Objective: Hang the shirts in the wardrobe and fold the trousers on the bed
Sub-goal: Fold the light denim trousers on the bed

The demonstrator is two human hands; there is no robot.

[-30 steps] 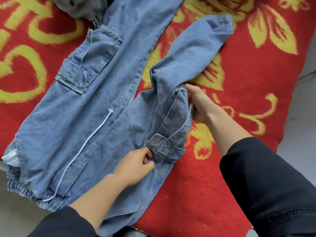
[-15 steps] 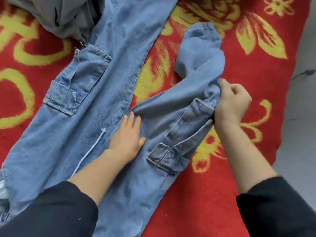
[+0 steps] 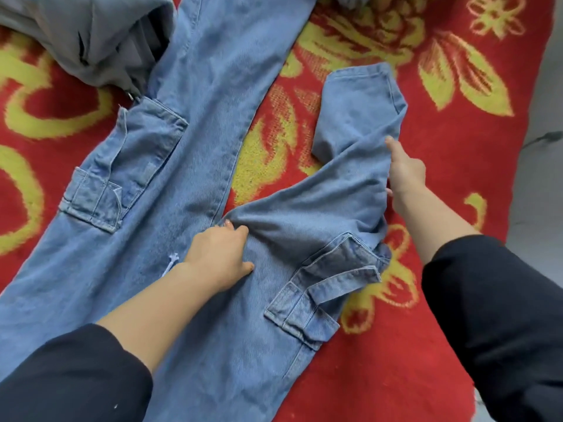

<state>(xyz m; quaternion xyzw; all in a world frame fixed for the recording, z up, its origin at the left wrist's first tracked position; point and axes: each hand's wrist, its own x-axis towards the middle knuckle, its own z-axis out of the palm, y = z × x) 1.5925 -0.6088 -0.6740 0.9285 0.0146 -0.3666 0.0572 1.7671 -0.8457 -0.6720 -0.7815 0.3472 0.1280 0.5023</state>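
Left hand [image 3: 219, 254] is palm-down on the trousers [image 3: 195, 132] right at the crotch, pressing the denim flat. The right hand [image 3: 406, 175] sits on the right-side leg with its index finger stuck out along the fabric and the other fingers curled, and honestly I can't tell if they're pinching anything. The trousers lie spread on the bed's red blanket [image 3: 457, 223] with yellow flowers, one leg straight and the other doubled back above its cargo pocket [image 3: 307, 303], with a grey garment [image 3: 91, 41] bunched top left touching the straight leg.
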